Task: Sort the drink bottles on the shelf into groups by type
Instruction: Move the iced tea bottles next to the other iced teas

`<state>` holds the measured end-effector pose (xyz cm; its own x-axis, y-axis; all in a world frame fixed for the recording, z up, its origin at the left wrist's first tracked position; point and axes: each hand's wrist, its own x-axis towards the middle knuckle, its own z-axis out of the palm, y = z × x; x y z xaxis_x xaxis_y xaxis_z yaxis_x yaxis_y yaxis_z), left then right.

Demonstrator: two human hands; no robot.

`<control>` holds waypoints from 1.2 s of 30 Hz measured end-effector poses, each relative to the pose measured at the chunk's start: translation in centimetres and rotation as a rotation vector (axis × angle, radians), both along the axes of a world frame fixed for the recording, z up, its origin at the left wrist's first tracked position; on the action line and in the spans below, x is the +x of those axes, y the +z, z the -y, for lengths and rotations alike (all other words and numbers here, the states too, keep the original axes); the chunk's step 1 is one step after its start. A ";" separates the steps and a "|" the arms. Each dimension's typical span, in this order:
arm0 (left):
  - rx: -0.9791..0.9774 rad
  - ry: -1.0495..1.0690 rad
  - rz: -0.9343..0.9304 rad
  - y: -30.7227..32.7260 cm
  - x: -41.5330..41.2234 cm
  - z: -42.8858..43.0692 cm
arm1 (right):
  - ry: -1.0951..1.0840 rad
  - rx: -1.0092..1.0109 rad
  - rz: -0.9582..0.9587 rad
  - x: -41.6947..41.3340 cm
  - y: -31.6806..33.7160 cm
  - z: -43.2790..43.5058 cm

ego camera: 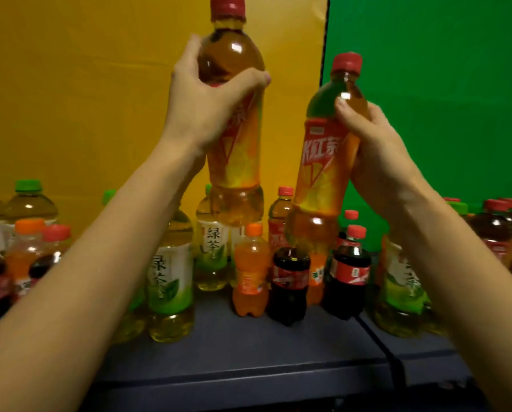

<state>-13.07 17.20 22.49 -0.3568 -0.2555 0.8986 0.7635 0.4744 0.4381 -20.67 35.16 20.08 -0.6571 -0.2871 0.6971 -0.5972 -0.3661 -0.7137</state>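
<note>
My left hand (207, 99) grips a tall iced black tea bottle (236, 162) with a red cap and orange label, held high above the shelf. My right hand (373, 144) grips a second iced black tea bottle (320, 168) of the same kind, tilted slightly and raised a little lower. Below them on the dark shelf (248, 352) stand a small orange soda bottle (250, 272), two small cola bottles (290, 281) (349, 272), and green tea bottles (171, 281) (211, 251) with white and green labels.
More green tea, cola and orange soda bottles crowd the far left (26, 233). Red-capped black tea bottles (495, 230) cluster at the far right, with another green tea bottle (400, 286) near them. A yellow backdrop (85, 99) and a green backdrop (441, 99) hang behind.
</note>
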 end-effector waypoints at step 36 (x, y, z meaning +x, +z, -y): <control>0.070 0.120 0.315 -21.3 -4.9 -7.8 | -0.352 0.263 -0.112 -3.4 -21.1 -2.4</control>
